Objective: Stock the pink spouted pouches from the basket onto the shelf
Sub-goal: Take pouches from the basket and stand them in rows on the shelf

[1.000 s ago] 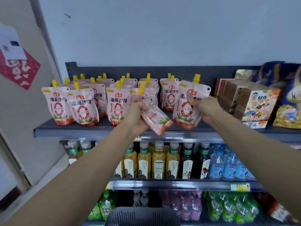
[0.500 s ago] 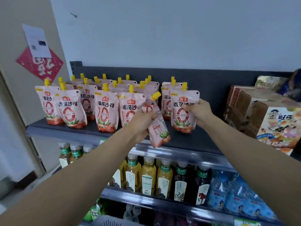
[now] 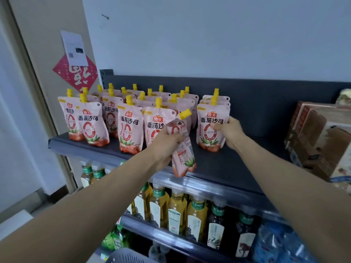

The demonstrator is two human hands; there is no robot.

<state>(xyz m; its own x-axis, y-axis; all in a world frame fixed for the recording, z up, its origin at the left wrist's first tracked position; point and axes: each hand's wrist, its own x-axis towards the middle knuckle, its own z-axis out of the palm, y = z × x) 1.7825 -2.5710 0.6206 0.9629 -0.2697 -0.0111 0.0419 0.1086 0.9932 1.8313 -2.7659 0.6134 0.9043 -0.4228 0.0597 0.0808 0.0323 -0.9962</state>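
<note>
Head view: left hand (image 3: pixel 167 141) grips tilted pouch (image 3: pixel 182 149); right hand (image 3: pixel 230 130) pinches upright pouch (image 3: pixel 210 126).

Roughly nineteen pink spouted pouches (image 3: pixel 130 128) stand on the shelf (image 3: pixel 224 164) (back rows overlap), two hands (image 3: pixel 230 130) hold one each.

Basket (image 3: pixel 125 256) cut off at bottom edge

Bottled drinks (image 3: pixel 176 209) below, cardboard boxes (image 3: pixel 319 135) right, red wall decoration (image 3: pixel 76 73)
</note>
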